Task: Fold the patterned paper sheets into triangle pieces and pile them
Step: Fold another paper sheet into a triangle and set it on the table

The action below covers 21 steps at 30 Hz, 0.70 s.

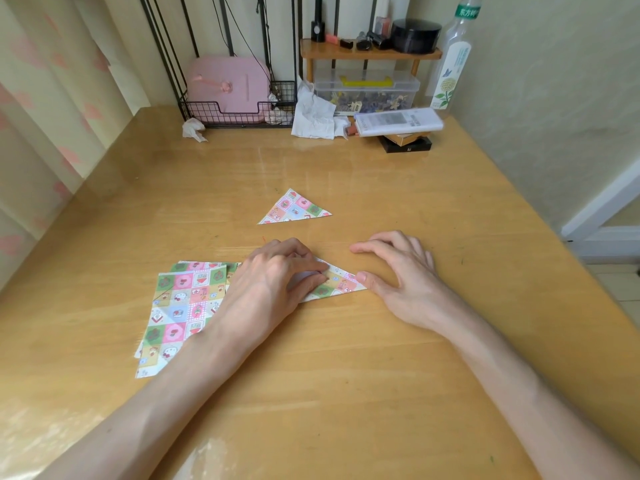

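A folded patterned triangle lies alone on the wooden table, beyond my hands. A second patterned sheet, folded into a triangle, sits at the table's middle. My left hand presses flat on its left part and hides most of it. My right hand rests beside it, thumb tip touching the triangle's right corner, fingers spread on the table. A stack of flat patterned sheets lies at the left, partly under my left forearm.
At the table's back stand a wire basket with a pink case, crumpled tissues, a clear plastic box under a small wooden shelf, a remote on dark boxes and a tall bottle. A curtain hangs left.
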Available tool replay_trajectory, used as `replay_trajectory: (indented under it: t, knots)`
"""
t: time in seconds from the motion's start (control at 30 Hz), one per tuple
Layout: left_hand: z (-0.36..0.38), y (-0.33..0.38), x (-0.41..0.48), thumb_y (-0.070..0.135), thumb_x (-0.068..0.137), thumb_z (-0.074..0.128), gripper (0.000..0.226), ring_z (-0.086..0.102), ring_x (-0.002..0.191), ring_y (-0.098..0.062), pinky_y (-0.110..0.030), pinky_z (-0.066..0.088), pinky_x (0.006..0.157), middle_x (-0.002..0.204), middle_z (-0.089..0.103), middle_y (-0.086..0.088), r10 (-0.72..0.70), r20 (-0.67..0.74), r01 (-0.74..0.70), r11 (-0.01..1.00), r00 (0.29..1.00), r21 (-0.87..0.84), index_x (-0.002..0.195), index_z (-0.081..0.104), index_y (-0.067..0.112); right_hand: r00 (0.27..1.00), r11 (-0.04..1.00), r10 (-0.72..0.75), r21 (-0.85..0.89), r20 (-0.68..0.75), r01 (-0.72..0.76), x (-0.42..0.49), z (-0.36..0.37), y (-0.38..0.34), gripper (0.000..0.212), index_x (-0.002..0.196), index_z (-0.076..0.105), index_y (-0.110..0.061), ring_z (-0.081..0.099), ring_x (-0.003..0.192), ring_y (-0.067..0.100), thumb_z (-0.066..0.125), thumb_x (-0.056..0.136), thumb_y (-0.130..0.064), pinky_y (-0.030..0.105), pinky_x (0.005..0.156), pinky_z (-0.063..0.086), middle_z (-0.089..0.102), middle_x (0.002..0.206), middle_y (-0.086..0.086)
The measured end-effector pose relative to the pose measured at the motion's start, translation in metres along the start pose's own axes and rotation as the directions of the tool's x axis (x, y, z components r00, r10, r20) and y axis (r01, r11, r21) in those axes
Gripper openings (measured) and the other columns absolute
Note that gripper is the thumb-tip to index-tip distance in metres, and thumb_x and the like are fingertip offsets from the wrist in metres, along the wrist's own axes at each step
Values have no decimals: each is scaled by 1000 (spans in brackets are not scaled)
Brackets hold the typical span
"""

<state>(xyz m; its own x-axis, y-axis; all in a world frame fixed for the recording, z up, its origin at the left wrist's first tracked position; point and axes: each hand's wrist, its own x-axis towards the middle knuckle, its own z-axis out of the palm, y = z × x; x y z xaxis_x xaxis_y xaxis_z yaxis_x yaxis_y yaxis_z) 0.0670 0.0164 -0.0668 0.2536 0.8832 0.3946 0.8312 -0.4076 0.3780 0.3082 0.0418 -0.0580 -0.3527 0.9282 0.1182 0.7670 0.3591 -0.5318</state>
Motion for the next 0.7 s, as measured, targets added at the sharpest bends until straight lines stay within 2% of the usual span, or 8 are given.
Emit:
replay_trajectory:
  t: [0.13, 0.27, 0.33, 0.4, 0.47, 0.53, 0.7]
  knots:
    - [-1, 2, 1, 51, 92, 59, 27, 58, 84, -11, -4, 24, 64, 98, 63, 18, -5, -1, 5, 1000, 1000, -6, 104, 79, 37, 999, 1000, 1, -7, -33, -2, 0, -5, 1, 35, 128, 62, -37, 38, 129, 2, 70, 95, -28, 29, 106, 27, 50, 133, -22]
    - [-1, 1, 0, 50, 93, 60, 25, 58, 84, -11, -4, 24, 65, 99, 63, 18, -12, 2, 12, 1000, 1000, -11, 104, 79, 37, 999, 1000, 10, 11, 44, -11, 2, -6, 2, 36, 128, 61, -42, 33, 130, -1, 68, 97, -26, 27, 104, 23, 47, 135, -24]
    - [-1, 1, 0, 49, 93, 61, 24, 59, 85, -11, -4, 23, 65, 100, 63, 19, -18, 0, 18, 1000, 1000, -11, 104, 79, 37, 996, 995, 41, 84, 83, -48, 4, -9, 8, 40, 127, 61, -44, 33, 132, -2, 65, 98, -17, 26, 108, 24, 48, 135, -26]
    - [0, 1, 0, 50, 93, 60, 25, 58, 86, -11, -6, 24, 64, 100, 63, 19, -14, -7, 14, 1000, 1000, -10, 104, 79, 37, 991, 965, 95, 235, 92, -114, 6, -15, 12, 42, 125, 63, -45, 41, 132, -5, 57, 101, -10, 26, 113, 31, 54, 136, -24]
    - [0, 1, 0, 50, 93, 59, 26, 58, 86, -11, -12, 25, 62, 100, 63, 19, -6, -13, 6, 1000, 1000, -1, 104, 79, 37, 993, 938, 101, 327, 61, -116, 8, -17, 12, 36, 121, 67, -43, 49, 127, -8, 53, 105, -14, 24, 112, 38, 62, 129, -26]
    - [1, 1, -1, 49, 93, 60, 25, 59, 86, -12, -18, 28, 63, 100, 63, 18, 0, -17, 1, 1000, 1000, 8, 104, 79, 37, 996, 937, 89, 337, 13, -88, 8, -15, 10, 24, 119, 68, -40, 51, 125, -6, 55, 105, -26, 25, 110, 39, 66, 123, -27]
    - [2, 1, -1, 49, 93, 61, 24, 58, 86, -11, -22, 31, 66, 100, 63, 19, -2, -25, 2, 1000, 1000, 18, 104, 78, 37, 997, 986, 49, 162, -66, -38, 3, -4, 0, 25, 116, 69, -41, 42, 127, 3, 69, 92, -47, 34, 113, 31, 58, 120, -25]
